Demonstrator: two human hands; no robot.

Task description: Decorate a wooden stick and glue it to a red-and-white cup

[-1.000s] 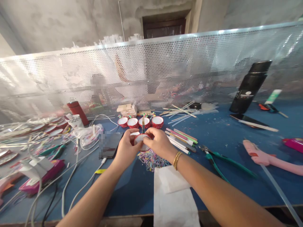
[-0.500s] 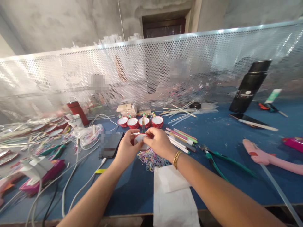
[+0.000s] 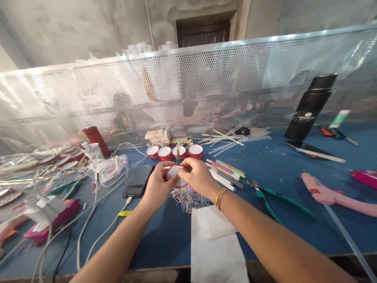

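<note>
My left hand (image 3: 157, 184) and my right hand (image 3: 198, 177) meet over the blue table (image 3: 279, 165), both pinching one small red paper cup (image 3: 176, 173) with a white inside. A thin wooden stick (image 3: 178, 154) stands up from the cup. A heap of small coloured rubber bands (image 3: 188, 197) lies just below my hands. Behind them stands a row of several like red cups (image 3: 174, 151). A gold bracelet (image 3: 220, 197) is on my right wrist.
White paper (image 3: 216, 243) lies at the table's front edge. A phone (image 3: 137, 179) and cables lie left, with a red flask (image 3: 96, 139). Coloured pens (image 3: 225, 171), green pliers (image 3: 279, 202), a pink glue gun (image 3: 332, 194) and a black bottle (image 3: 310, 108) lie right. A perforated metal screen (image 3: 206, 86) closes the back.
The hands have lifted the cup very slightly away from me; the fingers have shifted a little round its rim. Nothing else has moved.
</note>
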